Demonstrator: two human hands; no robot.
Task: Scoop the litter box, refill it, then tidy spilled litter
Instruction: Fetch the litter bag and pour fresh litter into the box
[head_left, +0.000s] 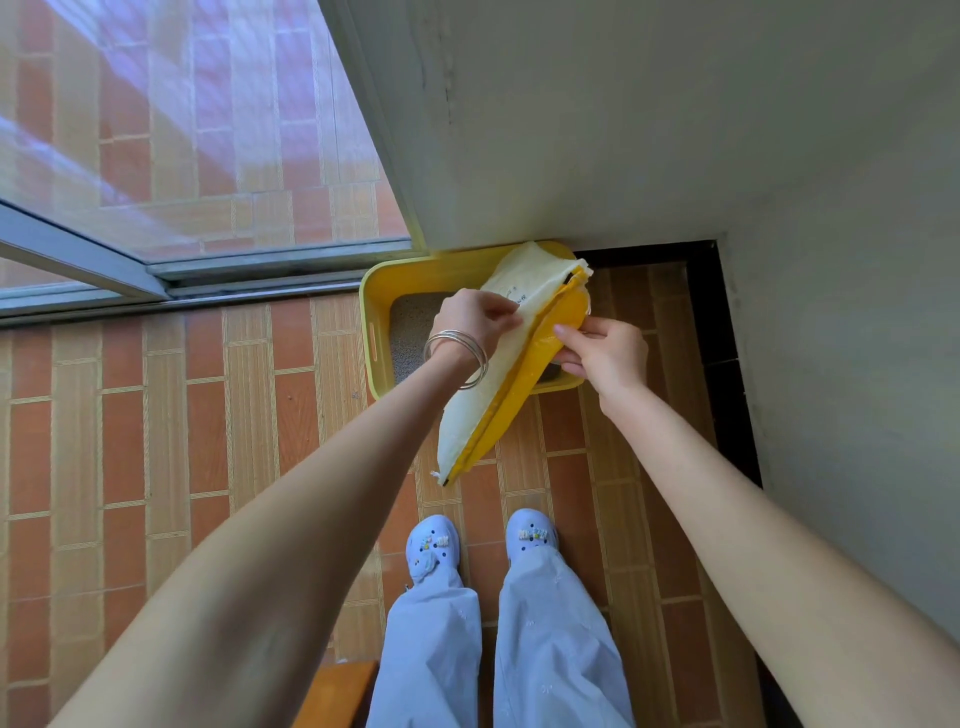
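- Cream-and-yellow woven litter bag (480, 410): long axis points away from the person, far end over the yellow plastic litter box (378, 291).
- Left hand (475, 317) pinches the cream face; right hand (602, 349) pinches the yellow face, equally near.

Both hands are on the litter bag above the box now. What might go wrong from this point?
1. The bag hangs partly past the near rim of the litter box, over the floor tiles. Litter leaving that end would likely miss the box.
2. The left hand and right hand pinch the bag near its upper part, so a heavy bag could slip.
3. I cannot tell which end is open, so the spill direction is uncertain.
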